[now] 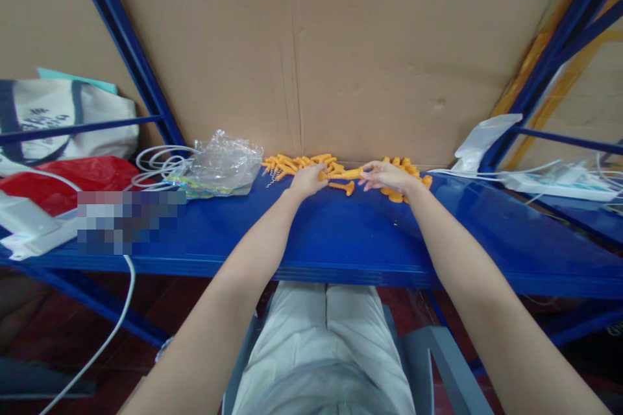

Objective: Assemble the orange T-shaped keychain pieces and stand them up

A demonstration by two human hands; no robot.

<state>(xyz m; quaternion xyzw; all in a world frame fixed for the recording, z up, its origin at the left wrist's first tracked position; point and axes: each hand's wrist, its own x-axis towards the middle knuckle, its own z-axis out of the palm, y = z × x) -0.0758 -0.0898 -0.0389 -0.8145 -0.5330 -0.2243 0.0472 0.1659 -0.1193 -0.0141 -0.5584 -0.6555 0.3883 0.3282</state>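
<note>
Near the middle of the back edge of the blue surface, the left hand and right hand each pinch one end of an orange threaded piece, holding it level just above the surface. A loose orange piece lies just in front of it. Heaps of the same parts sit along the back edge (a left heap and a right heap), with a crumpled clear bag further toward the left edge.
</note>
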